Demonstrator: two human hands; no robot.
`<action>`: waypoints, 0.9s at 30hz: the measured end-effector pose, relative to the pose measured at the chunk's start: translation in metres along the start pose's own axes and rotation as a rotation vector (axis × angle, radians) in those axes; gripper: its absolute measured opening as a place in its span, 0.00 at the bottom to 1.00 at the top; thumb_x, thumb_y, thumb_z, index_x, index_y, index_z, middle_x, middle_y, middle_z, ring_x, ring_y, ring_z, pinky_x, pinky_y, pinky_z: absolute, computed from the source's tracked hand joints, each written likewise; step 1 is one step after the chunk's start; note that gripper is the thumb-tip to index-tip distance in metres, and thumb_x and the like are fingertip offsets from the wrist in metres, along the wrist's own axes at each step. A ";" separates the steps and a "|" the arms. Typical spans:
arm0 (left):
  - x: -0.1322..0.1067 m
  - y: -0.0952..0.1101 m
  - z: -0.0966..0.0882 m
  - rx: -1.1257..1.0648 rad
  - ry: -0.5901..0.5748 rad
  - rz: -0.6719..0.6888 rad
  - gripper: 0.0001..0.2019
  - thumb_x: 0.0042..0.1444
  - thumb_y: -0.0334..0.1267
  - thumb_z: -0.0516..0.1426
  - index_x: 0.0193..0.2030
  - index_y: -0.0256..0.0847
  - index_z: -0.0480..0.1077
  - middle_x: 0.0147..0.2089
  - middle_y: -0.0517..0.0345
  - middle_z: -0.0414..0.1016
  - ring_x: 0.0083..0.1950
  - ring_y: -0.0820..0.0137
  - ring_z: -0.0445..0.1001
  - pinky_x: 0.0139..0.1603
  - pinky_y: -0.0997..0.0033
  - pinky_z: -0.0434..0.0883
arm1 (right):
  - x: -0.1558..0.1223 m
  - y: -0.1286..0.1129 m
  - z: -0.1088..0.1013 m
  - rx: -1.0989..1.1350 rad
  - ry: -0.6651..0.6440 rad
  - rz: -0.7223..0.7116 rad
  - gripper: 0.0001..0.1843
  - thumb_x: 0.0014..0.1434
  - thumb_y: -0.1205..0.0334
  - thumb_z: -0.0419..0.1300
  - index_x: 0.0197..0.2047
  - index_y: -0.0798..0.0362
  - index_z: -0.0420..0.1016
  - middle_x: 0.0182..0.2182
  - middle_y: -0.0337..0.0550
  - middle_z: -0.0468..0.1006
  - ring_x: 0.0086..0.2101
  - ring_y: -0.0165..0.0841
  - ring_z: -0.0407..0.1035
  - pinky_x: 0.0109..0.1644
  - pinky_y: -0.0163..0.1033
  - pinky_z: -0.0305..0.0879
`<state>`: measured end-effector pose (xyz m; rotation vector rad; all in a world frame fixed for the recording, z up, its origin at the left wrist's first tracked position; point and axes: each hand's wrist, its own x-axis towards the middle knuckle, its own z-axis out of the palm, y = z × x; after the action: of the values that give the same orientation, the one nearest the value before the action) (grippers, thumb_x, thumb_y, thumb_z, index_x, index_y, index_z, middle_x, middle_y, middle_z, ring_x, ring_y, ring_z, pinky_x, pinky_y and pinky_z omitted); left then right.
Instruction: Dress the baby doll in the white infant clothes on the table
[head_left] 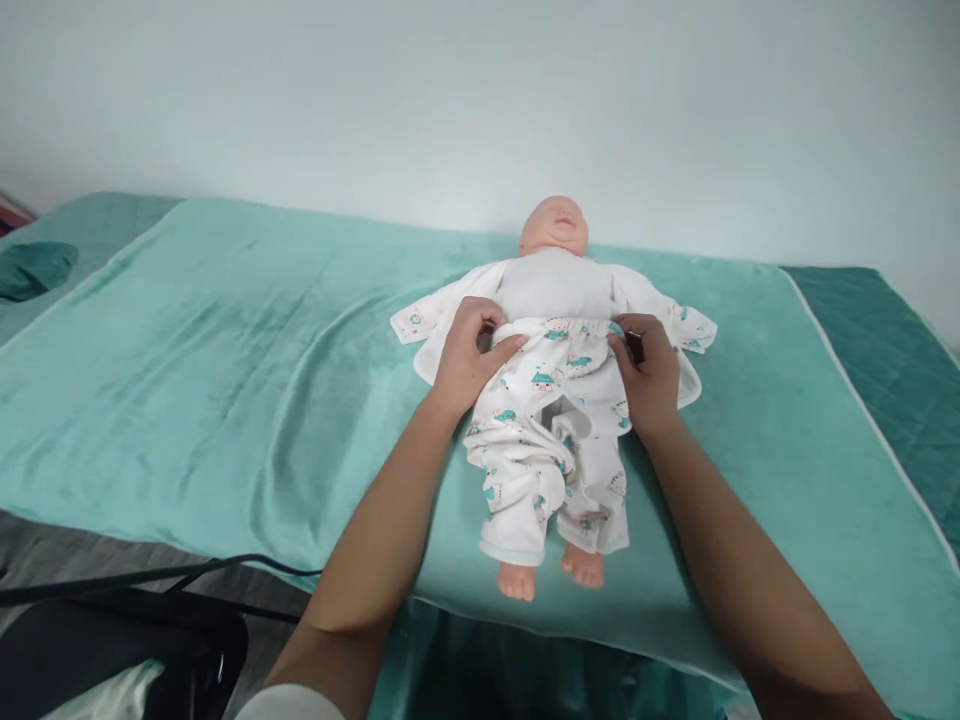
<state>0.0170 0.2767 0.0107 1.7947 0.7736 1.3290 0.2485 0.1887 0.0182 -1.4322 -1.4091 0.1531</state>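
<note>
A baby doll (pixel 555 226) lies on its back, head toward the wall and feet toward me. It wears printed white baby pants (pixel 544 375), with an opening at the crotch and both feet sticking out of the cuffs. Under its back and arms spreads an open white baby jacket (pixel 429 318) with printed cuffs. My left hand (pixel 471 358) pinches the waistband of the pants at the left side of the picture. On the opposite side, my right hand (pixel 649 368) grips the same waistband. Parts of the fingers are hidden behind the fabric.
A light green blanket (pixel 210 370) covers the bed, creased left of the doll. Darker quilted bedding (pixel 885 350) shows at the right. A white wall (pixel 480 110) rises behind. Black cables (pixel 150 575) and a black bag-like object (pixel 127 640) are at the lower left.
</note>
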 end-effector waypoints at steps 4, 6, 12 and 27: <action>0.000 0.005 0.002 0.034 -0.052 0.004 0.09 0.58 0.42 0.66 0.43 0.45 0.74 0.48 0.53 0.71 0.51 0.64 0.71 0.53 0.63 0.69 | 0.000 -0.002 0.000 -0.027 -0.015 0.083 0.10 0.65 0.49 0.60 0.43 0.46 0.72 0.36 0.41 0.78 0.36 0.37 0.71 0.43 0.43 0.68; 0.003 0.006 0.001 -0.006 -0.084 -0.049 0.09 0.57 0.42 0.66 0.43 0.45 0.75 0.48 0.53 0.72 0.50 0.64 0.71 0.52 0.64 0.69 | 0.002 -0.002 0.000 -0.034 -0.018 0.106 0.13 0.64 0.46 0.60 0.42 0.47 0.71 0.33 0.40 0.77 0.34 0.36 0.69 0.41 0.43 0.67; 0.011 -0.003 -0.004 -0.120 -0.184 -0.213 0.14 0.55 0.44 0.68 0.37 0.43 0.69 0.39 0.59 0.70 0.38 0.70 0.66 0.40 0.69 0.64 | 0.021 0.008 0.006 0.006 -0.058 0.182 0.16 0.61 0.44 0.62 0.38 0.47 0.68 0.26 0.35 0.69 0.30 0.33 0.62 0.36 0.40 0.59; 0.037 -0.032 0.005 -0.055 0.047 -0.156 0.19 0.61 0.54 0.63 0.37 0.44 0.62 0.33 0.63 0.61 0.35 0.70 0.62 0.41 0.67 0.63 | 0.027 0.007 0.018 0.032 -0.016 0.052 0.13 0.64 0.48 0.61 0.38 0.47 0.69 0.38 0.42 0.71 0.37 0.36 0.64 0.43 0.44 0.63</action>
<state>0.0309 0.3227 0.0008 1.6315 0.8754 1.2809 0.2481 0.2212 0.0208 -1.4451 -1.3770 0.2193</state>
